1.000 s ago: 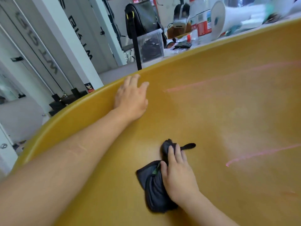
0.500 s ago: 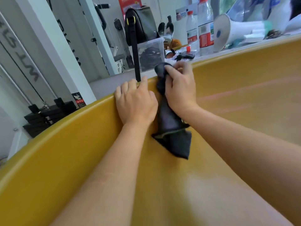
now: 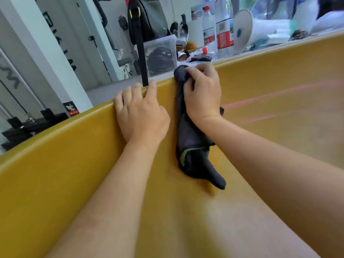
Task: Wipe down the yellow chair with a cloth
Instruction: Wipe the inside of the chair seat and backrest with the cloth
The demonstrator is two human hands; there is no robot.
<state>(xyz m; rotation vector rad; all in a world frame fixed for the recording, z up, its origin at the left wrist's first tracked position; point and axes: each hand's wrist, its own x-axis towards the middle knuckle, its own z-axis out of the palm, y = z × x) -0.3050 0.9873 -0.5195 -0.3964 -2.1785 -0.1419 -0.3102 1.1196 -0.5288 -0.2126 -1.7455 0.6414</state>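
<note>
- Behind the work, a cluttered tabletop [image 3: 260,50] runs along the far side, with a white pillar [image 3: 46,58] at the left.
- On the tabletop stand a black bag [image 3: 147,17] with its strap [image 3: 142,58] hanging down, a clear plastic box [image 3: 161,54] of dark items, two water bottles [image 3: 208,28] and a white roll [image 3: 247,30] lying on its side.
- The yellow chair [image 3: 55,174] fills the lower part of the view, its curved rim sweeping from lower left to upper right, just in front of the tabletop.
- Faint pink lines [image 3: 279,94] cross the chair's inner surface at the right.
- The left hand [image 3: 141,116] lies palm-down on the inner surface, its fingers hooked over the rim; this grip is closed around the chair's edge and holds nothing else.
- The right hand [image 3: 202,94] is just beside it, near but not touching, at the same stretch of rim.
- Its grip is tightly curled round the bunched top of a dark cloth [image 3: 193,146], pressing that bunch against the rim.
- The rest of the cloth trails down from under the right wrist onto the inner surface, lying against it, with a green seam showing near its lower folds.
- Both forearms reach up from the bottom of the view.
</note>
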